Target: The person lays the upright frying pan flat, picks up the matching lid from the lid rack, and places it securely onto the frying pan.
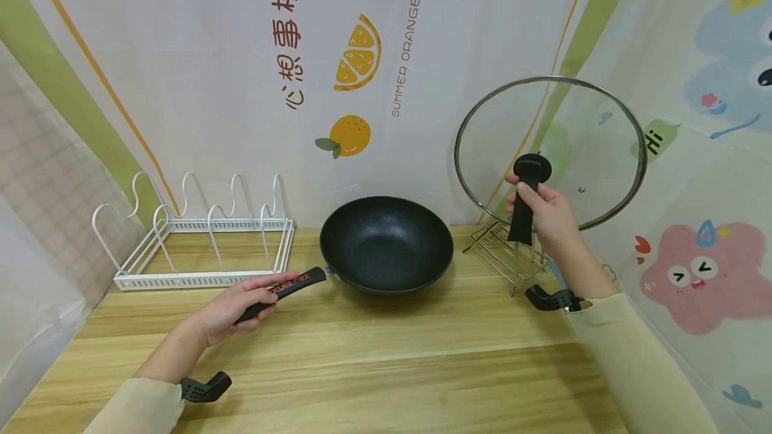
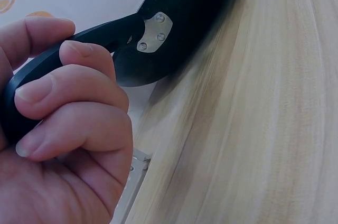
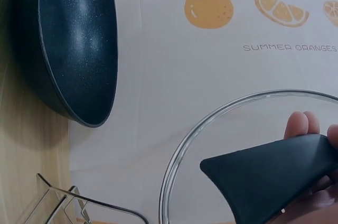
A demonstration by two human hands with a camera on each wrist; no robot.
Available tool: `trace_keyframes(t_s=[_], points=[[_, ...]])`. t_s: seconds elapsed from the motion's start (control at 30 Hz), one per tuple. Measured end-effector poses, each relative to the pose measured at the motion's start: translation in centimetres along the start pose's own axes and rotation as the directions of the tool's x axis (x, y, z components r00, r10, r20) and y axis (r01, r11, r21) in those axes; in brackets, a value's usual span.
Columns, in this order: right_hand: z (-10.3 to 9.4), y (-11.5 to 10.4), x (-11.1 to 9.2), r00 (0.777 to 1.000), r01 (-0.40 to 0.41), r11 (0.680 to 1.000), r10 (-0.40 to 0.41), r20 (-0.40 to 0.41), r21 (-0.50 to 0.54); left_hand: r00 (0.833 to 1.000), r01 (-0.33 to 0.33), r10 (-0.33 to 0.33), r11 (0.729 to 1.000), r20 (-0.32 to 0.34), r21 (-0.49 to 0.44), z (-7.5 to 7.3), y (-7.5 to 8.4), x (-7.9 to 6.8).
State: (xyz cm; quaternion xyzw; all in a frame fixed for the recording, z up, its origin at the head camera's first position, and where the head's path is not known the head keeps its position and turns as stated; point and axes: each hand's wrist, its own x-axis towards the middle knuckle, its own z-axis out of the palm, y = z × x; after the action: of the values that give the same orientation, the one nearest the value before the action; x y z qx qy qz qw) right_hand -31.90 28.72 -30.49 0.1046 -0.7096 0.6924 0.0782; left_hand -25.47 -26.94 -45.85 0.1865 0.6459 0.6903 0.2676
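A black wok rests on the wooden table with its handle pointing to the front left. My left hand grips that handle; the left wrist view shows curled fingers around it and the riveted metal bracket. On the right, my right hand holds a glass lid upright by its black handle. The lid is raised above a small wire rack. In the right wrist view, the lid's metal rim curves beside the handle.
A white rack with several curved dividers stands at the back left of the wooden table. Behind everything hangs a printed sheet with oranges. Another printed sheet with cartoon figures covers the right side.
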Motion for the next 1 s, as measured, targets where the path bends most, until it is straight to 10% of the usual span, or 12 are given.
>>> trace_keyframes(t_s=[1.0], points=[[1.2, 1.2, -0.2, 0.998, -0.031, 0.997, 0.034, 0.053, -0.068, 1.0, -0.004, 0.004, 1.0, 0.013, -0.021, 0.0, 0.0, 0.0]])
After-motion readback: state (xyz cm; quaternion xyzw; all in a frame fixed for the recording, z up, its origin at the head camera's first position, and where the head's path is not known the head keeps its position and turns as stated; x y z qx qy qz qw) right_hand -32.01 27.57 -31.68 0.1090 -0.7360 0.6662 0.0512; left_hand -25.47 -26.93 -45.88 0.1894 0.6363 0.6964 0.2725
